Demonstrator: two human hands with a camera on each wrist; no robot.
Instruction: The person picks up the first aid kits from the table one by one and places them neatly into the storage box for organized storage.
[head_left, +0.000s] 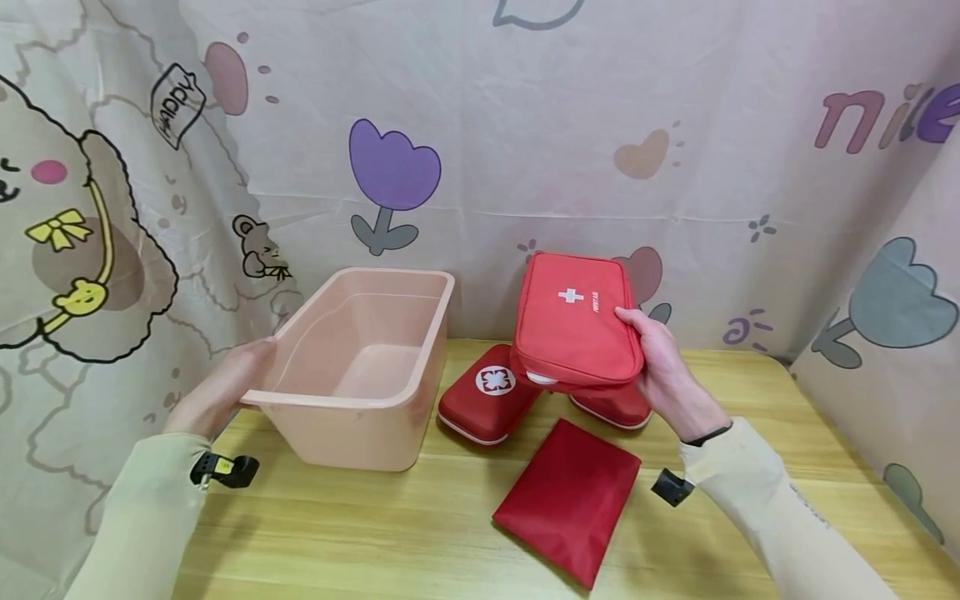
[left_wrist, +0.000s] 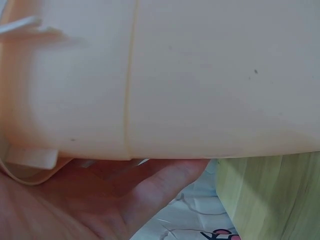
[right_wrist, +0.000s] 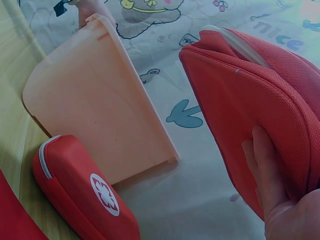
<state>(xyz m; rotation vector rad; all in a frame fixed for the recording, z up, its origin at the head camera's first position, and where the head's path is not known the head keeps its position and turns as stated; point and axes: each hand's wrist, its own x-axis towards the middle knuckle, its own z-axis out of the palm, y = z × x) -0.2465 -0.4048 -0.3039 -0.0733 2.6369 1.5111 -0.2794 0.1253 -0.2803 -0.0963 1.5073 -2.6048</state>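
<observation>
My right hand [head_left: 667, 367] grips a red zippered first-aid bag [head_left: 573, 312] with a white cross by its right side, thumb on the front, fingers against the back [right_wrist: 265, 170]. The bag is held up over the table, overlapping two other red cases in the head view. At the left, my left hand [head_left: 228, 383] holds the left side of a pale pink plastic bin [head_left: 420, 417] near its rim. In the left wrist view its thumb lies along the bin's outer wall [left_wrist: 200, 90]; the other fingers are mostly hidden.
A red hard case [head_left: 480, 408] with a white round emblem lies right of the bin. Another red case [head_left: 618, 408] lies partly hidden under the raised bag. In front is a flat dark red pouch [head_left: 570, 500] on the wooden table [head_left: 360, 533]. A printed curtain [head_left: 510, 167] hangs behind.
</observation>
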